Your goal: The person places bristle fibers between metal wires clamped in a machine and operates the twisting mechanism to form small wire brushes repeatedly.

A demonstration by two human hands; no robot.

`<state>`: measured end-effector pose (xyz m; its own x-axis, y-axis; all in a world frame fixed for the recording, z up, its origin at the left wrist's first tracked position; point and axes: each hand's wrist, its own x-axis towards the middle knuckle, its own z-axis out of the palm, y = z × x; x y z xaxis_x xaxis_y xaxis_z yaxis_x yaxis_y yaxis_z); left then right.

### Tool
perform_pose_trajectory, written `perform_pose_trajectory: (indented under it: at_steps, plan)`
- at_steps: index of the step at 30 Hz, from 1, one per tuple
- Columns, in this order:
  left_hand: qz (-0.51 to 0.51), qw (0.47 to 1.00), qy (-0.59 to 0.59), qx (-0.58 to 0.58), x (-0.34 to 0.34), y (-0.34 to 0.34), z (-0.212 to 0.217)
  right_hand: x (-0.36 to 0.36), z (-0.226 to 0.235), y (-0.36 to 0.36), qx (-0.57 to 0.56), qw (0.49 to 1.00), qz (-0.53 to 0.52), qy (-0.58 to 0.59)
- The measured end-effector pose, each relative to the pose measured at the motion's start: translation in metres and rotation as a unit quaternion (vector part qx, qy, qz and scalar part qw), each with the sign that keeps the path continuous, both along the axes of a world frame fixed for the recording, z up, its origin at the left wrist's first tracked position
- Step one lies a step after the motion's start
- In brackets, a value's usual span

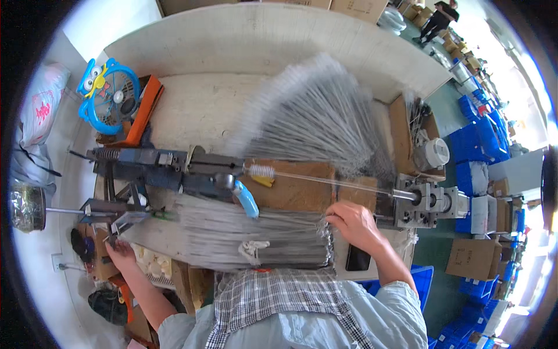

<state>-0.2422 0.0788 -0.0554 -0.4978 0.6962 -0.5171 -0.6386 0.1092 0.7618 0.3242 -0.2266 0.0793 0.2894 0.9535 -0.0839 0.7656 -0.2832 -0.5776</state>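
Note:
My right hand [353, 224] has its thumb and fingertips pinched together at the looped right-hand ends of a bundle of thin grey wires [261, 224]; the wires lie across the bench in front of me. My left hand [120, 254] is low at the left, its fingers apart beneath a metal bracket [123, 223] of the bench machine. A long thin wire [331, 181] spans from the machine's left clamp assembly [168, 166] to a metal chuck [410, 196] at the right. Around its left end sits a white, ribbed, coil-like piece [260, 170]. A blue-wrapped lever [247, 199] slants toward me.
Behind the machine lies a blurred fan of long grey-white strands [319, 110]. A blue toy-shaped fan [113, 96] stands far left. At right are a cardboard box [401, 131], a white tub [433, 154] and a dark phone [357, 259]. Another person [440, 20] stands far off.

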Motion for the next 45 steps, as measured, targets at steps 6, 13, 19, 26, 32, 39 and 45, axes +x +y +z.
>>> perform_pose_trajectory:
  at_steps: [6,13,19,26,32,39,45]
  plan:
    - [-0.088,0.988,0.128,-0.017,0.129,-0.072,0.022,0.003,-0.04,-0.01,-0.052,0.998,0.02,0.012]
    - [-0.196,0.978,-0.048,0.05,0.218,-0.095,0.049,0.008,-0.048,-0.005,-0.033,0.99,-0.01,0.133]
    - [-0.576,0.804,-0.088,0.118,0.337,-0.131,0.08,0.018,-0.063,0.004,-0.021,0.914,-0.146,0.379]
    - [-0.606,0.785,0.036,0.123,0.389,-0.15,0.066,0.017,-0.066,0.002,0.001,0.897,-0.18,0.404]
    - [-0.552,0.831,-0.059,0.045,0.392,-0.153,0.077,0.016,-0.058,0.004,-0.038,0.895,-0.162,0.415]
    - [-0.403,0.691,-0.6,0.003,0.369,-0.128,0.174,0.019,-0.07,0.001,-0.007,0.907,-0.161,0.389]
    - [-0.459,0.798,-0.377,0.103,0.335,-0.154,0.126,0.018,-0.068,-0.002,0.026,0.917,-0.112,0.383]
